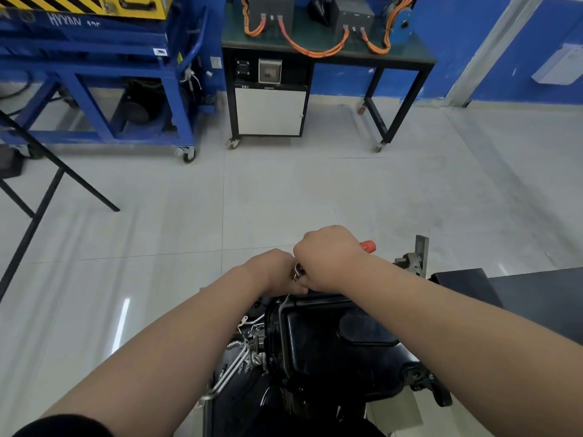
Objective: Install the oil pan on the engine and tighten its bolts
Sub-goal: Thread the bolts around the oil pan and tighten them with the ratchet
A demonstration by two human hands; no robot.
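This is a vehicle workshop or training bay: a blue steel frame (104, 74) on casters, yellow-and-black hazard striping (47, 3), a wheeled table (413, 47) carrying black units (271, 7) joined by orange cables (318, 53), a tiled floor (315, 190), and a black engine (378, 380).

Blue wheeled cart (94, 74), 11 o'clock; bench (331, 57) with orange cables (318, 52), 12 o'clock; black frame (41, 197), 9 o'clock.
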